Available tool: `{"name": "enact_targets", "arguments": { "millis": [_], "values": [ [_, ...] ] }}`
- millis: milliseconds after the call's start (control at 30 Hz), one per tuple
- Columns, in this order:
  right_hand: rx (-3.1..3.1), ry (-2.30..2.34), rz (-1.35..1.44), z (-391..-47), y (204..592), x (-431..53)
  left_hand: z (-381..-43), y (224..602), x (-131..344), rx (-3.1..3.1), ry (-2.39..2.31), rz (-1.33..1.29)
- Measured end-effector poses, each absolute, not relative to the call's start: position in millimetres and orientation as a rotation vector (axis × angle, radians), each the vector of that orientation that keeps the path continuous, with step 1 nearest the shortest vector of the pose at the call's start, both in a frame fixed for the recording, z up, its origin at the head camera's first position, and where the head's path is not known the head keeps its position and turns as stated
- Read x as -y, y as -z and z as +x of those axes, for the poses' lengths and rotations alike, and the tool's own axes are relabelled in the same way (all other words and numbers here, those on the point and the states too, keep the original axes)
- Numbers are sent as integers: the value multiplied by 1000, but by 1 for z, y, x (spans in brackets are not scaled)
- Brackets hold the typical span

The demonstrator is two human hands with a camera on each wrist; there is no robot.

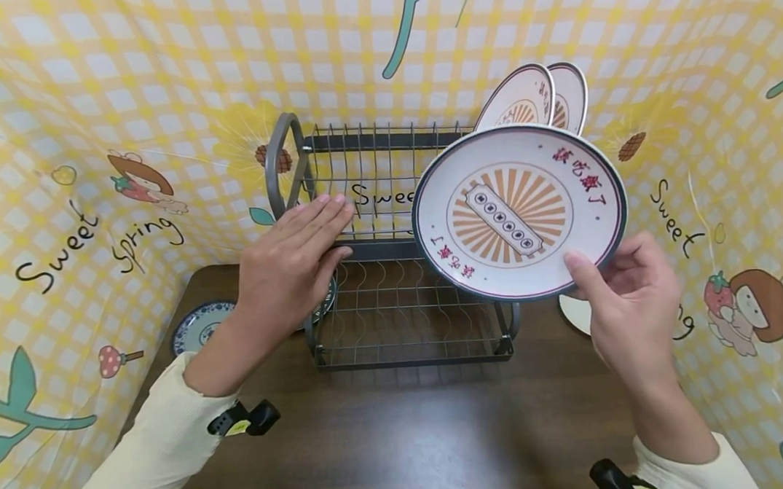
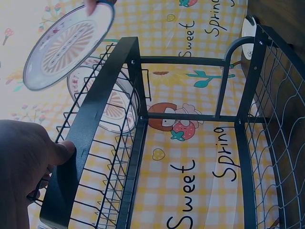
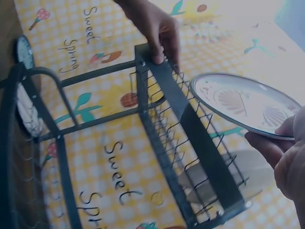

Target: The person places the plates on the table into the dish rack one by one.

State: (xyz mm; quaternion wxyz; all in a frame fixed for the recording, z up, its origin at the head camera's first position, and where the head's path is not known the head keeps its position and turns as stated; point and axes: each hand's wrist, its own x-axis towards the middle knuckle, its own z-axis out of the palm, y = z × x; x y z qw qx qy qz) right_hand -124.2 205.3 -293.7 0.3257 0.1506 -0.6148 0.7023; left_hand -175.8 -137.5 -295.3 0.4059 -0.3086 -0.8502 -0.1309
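My right hand (image 1: pixel 634 306) pinches the rim of a white plate (image 1: pixel 521 206), thumb on its face and fingers behind. The plate has a dark edge, red characters and an orange ray pattern; it is tilted in front of the upper tier's right part. My left hand (image 1: pixel 292 262) grips the front bar of the two-tier dark metal dish rack (image 1: pixel 391 250) near its left end, thumb on the bar's face. Two similar plates (image 1: pixel 516 100) stand in the upper tier at the right, partly hidden behind the held plate. In the left wrist view, the held plate (image 2: pixel 71 47) hangs above the rack's wires.
On the brown table (image 1: pixel 416 428), a blue-patterned plate (image 1: pixel 197 327) lies left of the rack, with another dish partly hidden behind my left arm. A pale dish (image 1: pixel 575 314) lies at the right. Yellow checked cloth (image 1: pixel 196 68) surrounds the table at the back and sides.
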Motion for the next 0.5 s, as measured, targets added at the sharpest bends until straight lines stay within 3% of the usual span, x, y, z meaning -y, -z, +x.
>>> {"name": "enact_targets", "arguments": {
  "millis": [500],
  "values": [
    [1412, -1543, 314, -129, 242, -162, -177, 295, 138, 2137, 325, -780]
  ]
}}
